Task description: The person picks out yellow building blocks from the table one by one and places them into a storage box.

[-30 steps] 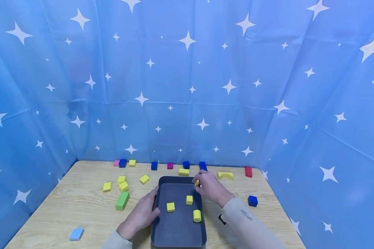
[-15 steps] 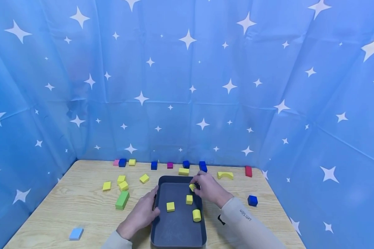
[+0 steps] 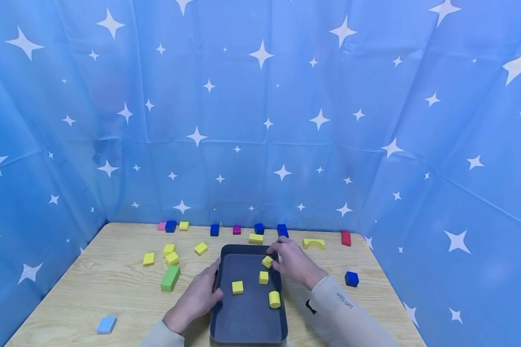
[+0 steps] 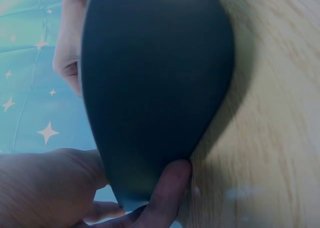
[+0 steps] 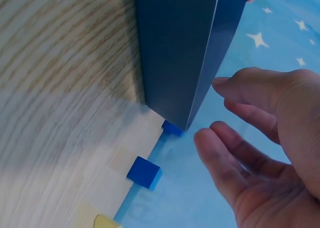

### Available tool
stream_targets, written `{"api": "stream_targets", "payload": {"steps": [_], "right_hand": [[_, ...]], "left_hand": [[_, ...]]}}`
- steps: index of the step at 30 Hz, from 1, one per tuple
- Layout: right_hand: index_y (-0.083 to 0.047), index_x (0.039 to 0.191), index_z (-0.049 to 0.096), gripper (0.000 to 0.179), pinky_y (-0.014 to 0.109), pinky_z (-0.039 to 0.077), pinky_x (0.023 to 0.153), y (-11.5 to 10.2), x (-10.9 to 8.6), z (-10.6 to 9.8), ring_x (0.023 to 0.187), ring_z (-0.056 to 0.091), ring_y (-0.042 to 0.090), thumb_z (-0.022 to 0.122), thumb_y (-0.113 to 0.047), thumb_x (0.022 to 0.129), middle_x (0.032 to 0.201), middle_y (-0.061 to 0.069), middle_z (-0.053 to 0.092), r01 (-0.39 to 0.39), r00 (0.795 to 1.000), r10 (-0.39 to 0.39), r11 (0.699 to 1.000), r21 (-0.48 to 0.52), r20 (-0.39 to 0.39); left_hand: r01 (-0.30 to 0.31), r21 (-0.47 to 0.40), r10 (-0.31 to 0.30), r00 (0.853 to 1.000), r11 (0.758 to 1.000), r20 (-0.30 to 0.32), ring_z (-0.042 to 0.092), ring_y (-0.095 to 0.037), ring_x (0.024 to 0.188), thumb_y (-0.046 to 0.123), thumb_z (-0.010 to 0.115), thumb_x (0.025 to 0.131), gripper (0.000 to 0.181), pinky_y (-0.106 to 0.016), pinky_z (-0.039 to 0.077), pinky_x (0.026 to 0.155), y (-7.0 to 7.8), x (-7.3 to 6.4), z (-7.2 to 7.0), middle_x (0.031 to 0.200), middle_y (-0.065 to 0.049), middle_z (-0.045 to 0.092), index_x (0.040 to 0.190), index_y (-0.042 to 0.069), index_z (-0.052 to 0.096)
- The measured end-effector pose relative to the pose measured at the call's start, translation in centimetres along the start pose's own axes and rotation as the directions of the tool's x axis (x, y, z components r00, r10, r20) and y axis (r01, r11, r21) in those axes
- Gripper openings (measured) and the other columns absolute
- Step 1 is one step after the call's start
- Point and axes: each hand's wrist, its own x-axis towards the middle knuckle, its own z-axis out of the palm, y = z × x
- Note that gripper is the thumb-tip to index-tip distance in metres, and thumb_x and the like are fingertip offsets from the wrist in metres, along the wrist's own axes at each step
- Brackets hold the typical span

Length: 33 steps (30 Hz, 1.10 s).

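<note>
A dark grey rectangular tray (image 3: 247, 320) stands on the table in the head view. My left hand (image 3: 199, 295) grips its left side, the thumb over the rim and the fingers against the outer wall, as the left wrist view shows. Over the tray's far right corner is my right hand (image 3: 296, 262), thumb and fingers parted. A yellow block (image 3: 267, 261) lies in the tray just beside those fingertips. Nearer me in the tray are a yellow cube (image 3: 263, 277), a flatter yellow block (image 3: 237, 287) and a yellow cylinder (image 3: 274, 300).
Left of the tray lie several yellow blocks (image 3: 172, 259), a green block (image 3: 170, 278) and a light blue block (image 3: 106, 325). Along the back edge are blue blocks, a magenta block (image 3: 237, 230) and a yellow arch (image 3: 313, 244). A red block (image 3: 346, 238) and blue cube (image 3: 351, 279) sit right.
The yellow block pinched in my right hand has come down into the tray's far right part, and the fingers have let go of it. My left hand stays on the rim.
</note>
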Motion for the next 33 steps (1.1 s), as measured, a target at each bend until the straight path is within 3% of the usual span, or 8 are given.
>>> {"api": "stream_targets", "payload": {"steps": [5,12,17,21,23,28,33], "right_hand": [[-0.007,0.129,0.085,0.027,0.043,0.071,0.091,0.1,-0.2,-0.1,0.111,0.076,0.031,0.09,-0.011,0.102,0.131,0.013,0.075,-0.022,1.0,0.022,0.999,0.038,-0.014],[-0.009,0.131,0.084,0.029,0.045,0.07,0.092,0.5,-0.6,-0.5,0.108,0.075,0.031,0.089,-0.012,0.103,0.129,0.013,0.074,-0.021,0.997,0.024,0.999,0.034,-0.07],[-0.009,0.132,0.085,0.03,0.047,0.07,0.097,0.9,-0.6,-0.7,0.114,0.075,0.032,0.09,-0.014,0.103,0.131,0.013,0.074,-0.051,0.992,0.054,0.998,0.029,-0.115],[-0.009,0.134,0.084,0.033,0.049,0.071,0.102,1.4,-0.6,-0.8,0.119,0.076,0.032,0.091,-0.017,0.103,0.136,0.015,0.074,-0.072,0.988,0.072,0.997,0.006,-0.139],[-0.009,0.134,0.084,0.034,0.05,0.071,0.102,1.7,-0.6,-0.9,0.12,0.077,0.032,0.092,-0.017,0.102,0.137,0.016,0.074,-0.082,0.984,0.081,0.997,0.002,-0.158],[-0.009,0.136,0.083,0.037,0.051,0.072,0.098,3.0,-0.7,-0.7,0.111,0.077,0.031,0.093,-0.019,0.101,0.135,0.018,0.074,-0.111,0.974,0.11,0.994,0.007,-0.198],[-0.008,0.14,0.081,0.043,0.053,0.071,0.1,4.4,-1.1,-0.2,0.113,0.072,0.032,0.093,-0.024,0.101,0.137,0.019,0.072,-0.182,0.963,0.18,0.983,0.011,-0.202]], "left_hand": [[0.007,0.006,-0.007,1.0,1.0,-0.002,0.065,-0.046,0.152,0.005,0.08,0.102,0.088,-0.068,0.055,0.126,0.1,-0.1,0.0,0.174,-0.033,0.054,0.179,-0.001,0.039],[0.011,0.003,-0.011,1.0,1.0,0.004,0.07,-0.038,0.137,0.005,0.08,0.101,0.088,-0.063,0.062,0.118,0.2,-0.2,0.0,0.174,-0.033,0.055,0.179,-0.001,0.039],[0.008,0.006,-0.008,1.0,1.0,-0.001,0.068,-0.043,0.148,0.006,0.08,0.102,0.088,-0.065,0.06,0.122,0.1,-0.1,0.0,0.174,-0.032,0.054,0.179,0.0,0.038],[0.014,0.005,-0.014,1.0,1.0,0.001,0.072,-0.039,0.138,0.006,0.08,0.101,0.089,-0.06,0.065,0.113,0.1,-0.1,0.0,0.173,-0.033,0.055,0.18,0.0,0.038],[0.01,0.005,-0.01,1.0,1.0,-0.002,0.072,-0.039,0.138,0.006,0.079,0.101,0.089,-0.06,0.065,0.114,0.0,-0.1,0.0,0.173,-0.033,0.055,0.18,-0.001,0.038],[-0.012,0.008,0.012,1.0,1.0,-0.017,0.059,-0.05,0.159,0.005,0.08,0.101,0.088,-0.068,0.052,0.129,-0.1,-0.1,0.1,0.176,-0.032,0.053,0.179,-0.001,0.038],[0.013,0.013,-0.013,1.0,1.0,-0.001,0.064,-0.046,0.154,0.006,0.08,0.102,0.088,-0.068,0.054,0.127,-0.2,-0.1,0.2,0.176,-0.032,0.053,0.179,-0.001,0.038]]}}
